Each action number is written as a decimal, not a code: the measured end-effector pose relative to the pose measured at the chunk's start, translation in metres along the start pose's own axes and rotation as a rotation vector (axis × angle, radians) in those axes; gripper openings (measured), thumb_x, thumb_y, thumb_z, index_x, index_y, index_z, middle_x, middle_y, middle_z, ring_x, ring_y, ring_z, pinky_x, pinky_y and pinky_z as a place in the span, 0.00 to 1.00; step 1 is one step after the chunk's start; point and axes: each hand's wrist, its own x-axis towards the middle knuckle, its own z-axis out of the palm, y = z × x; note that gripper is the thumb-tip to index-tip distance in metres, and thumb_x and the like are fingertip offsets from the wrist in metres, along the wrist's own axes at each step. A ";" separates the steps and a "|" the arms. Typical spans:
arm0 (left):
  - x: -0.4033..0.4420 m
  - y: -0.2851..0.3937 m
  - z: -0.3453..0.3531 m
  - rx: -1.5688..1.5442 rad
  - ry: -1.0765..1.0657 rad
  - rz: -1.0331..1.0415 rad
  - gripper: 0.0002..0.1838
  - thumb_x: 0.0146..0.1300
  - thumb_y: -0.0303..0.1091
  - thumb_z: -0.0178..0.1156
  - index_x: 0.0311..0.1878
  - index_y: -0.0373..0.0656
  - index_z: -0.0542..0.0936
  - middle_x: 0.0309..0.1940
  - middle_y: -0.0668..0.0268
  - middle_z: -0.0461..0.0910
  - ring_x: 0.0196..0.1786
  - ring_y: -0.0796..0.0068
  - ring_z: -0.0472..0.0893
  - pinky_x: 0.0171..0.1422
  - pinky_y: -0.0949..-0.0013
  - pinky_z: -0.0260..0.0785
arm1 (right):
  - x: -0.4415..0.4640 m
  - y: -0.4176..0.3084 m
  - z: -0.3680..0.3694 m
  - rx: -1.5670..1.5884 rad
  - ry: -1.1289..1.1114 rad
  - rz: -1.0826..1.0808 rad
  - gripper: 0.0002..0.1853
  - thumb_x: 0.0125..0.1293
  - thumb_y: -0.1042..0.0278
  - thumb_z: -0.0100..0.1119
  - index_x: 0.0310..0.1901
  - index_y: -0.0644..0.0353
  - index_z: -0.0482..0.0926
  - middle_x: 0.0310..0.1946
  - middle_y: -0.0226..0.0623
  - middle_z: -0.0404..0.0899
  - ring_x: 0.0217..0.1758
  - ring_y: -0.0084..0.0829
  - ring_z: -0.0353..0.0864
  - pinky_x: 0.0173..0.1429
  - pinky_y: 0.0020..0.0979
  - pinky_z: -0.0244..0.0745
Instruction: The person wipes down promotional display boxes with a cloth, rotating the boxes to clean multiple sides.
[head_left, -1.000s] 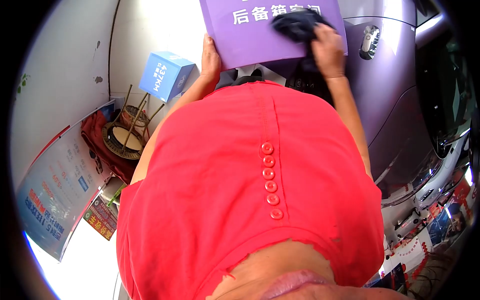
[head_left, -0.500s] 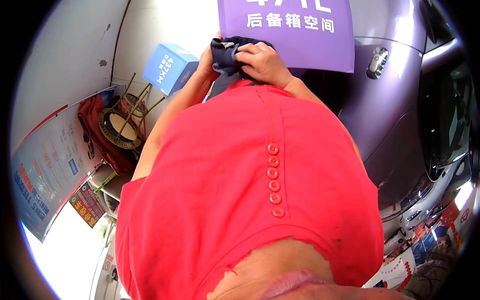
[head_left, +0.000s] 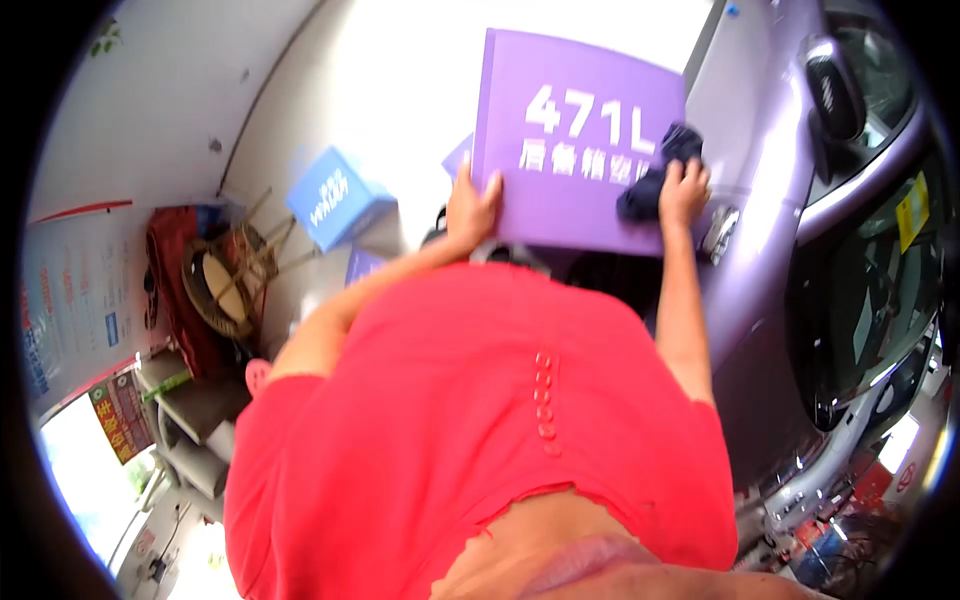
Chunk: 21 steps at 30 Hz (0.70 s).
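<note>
A large purple box [head_left: 575,85], printed with white "471L" lettering, stands in front of me in the head view. My left hand [head_left: 472,208] grips its left edge, the thumb lying on the printed face and the fingers around the side. Over at the right end of that face, my right hand [head_left: 684,192] is closed on a dark navy cloth [head_left: 645,195]. The bunched cloth lies against the box and covers the end of the lower line of text. Part of it sticks up above my fingers.
A purple car [head_left: 745,290] stands close on the right, its door handle [head_left: 720,235] near my right hand. To the left are a light blue box [head_left: 335,200], an upturned stool [head_left: 220,285] and a dark red cloth [head_left: 180,290]. A printed poster [head_left: 80,290] is further left.
My hands were together on the bunched cloth by the box's lower left. Now they are apart: the left holds the box's edge, and the right has carried the cloth to the right end.
</note>
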 end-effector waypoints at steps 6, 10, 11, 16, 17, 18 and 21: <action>0.000 -0.013 0.005 0.011 -0.014 -0.011 0.42 0.65 0.54 0.63 0.73 0.34 0.63 0.62 0.40 0.74 0.64 0.44 0.76 0.67 0.55 0.69 | -0.024 -0.102 -0.009 0.106 -0.057 -0.236 0.25 0.58 0.45 0.67 0.50 0.54 0.79 0.53 0.44 0.74 0.54 0.52 0.74 0.55 0.54 0.73; 0.001 -0.011 0.005 0.053 0.026 0.043 0.44 0.64 0.53 0.64 0.72 0.31 0.62 0.64 0.40 0.73 0.66 0.43 0.75 0.69 0.55 0.67 | -0.047 -0.166 -0.002 0.178 -0.166 -0.368 0.28 0.54 0.43 0.70 0.51 0.52 0.79 0.53 0.41 0.74 0.59 0.47 0.71 0.57 0.51 0.69; 0.002 -0.014 0.006 0.051 0.043 0.055 0.44 0.64 0.54 0.64 0.73 0.31 0.62 0.64 0.39 0.73 0.66 0.43 0.74 0.69 0.55 0.68 | -0.053 -0.177 0.001 0.203 -0.155 -0.423 0.28 0.53 0.43 0.70 0.51 0.51 0.79 0.53 0.40 0.73 0.60 0.46 0.70 0.58 0.50 0.67; 0.005 -0.019 0.005 0.027 0.023 0.043 0.44 0.64 0.54 0.64 0.73 0.33 0.62 0.64 0.40 0.74 0.65 0.43 0.75 0.68 0.55 0.69 | -0.059 -0.188 0.011 0.303 -0.109 -0.507 0.26 0.53 0.47 0.71 0.49 0.53 0.79 0.53 0.40 0.74 0.60 0.45 0.71 0.60 0.49 0.67; 0.007 -0.024 0.010 0.079 0.072 0.076 0.41 0.64 0.52 0.64 0.72 0.35 0.64 0.61 0.43 0.76 0.63 0.46 0.78 0.66 0.57 0.70 | -0.059 -0.187 0.012 0.306 -0.102 -0.506 0.26 0.53 0.47 0.71 0.49 0.53 0.79 0.53 0.40 0.74 0.60 0.45 0.71 0.60 0.49 0.67; 0.009 -0.030 0.014 0.131 0.118 0.110 0.39 0.65 0.51 0.65 0.71 0.37 0.65 0.59 0.45 0.78 0.60 0.50 0.80 0.64 0.59 0.71 | -0.058 -0.185 0.014 0.319 -0.099 -0.500 0.24 0.54 0.48 0.70 0.49 0.53 0.79 0.53 0.40 0.74 0.60 0.45 0.71 0.60 0.49 0.67; 0.005 -0.019 0.008 0.080 0.063 0.038 0.37 0.65 0.51 0.65 0.70 0.38 0.67 0.59 0.46 0.79 0.59 0.50 0.81 0.64 0.59 0.72 | -0.058 -0.180 0.010 0.342 -0.081 -0.500 0.23 0.55 0.50 0.70 0.48 0.53 0.79 0.52 0.40 0.75 0.60 0.45 0.72 0.60 0.48 0.67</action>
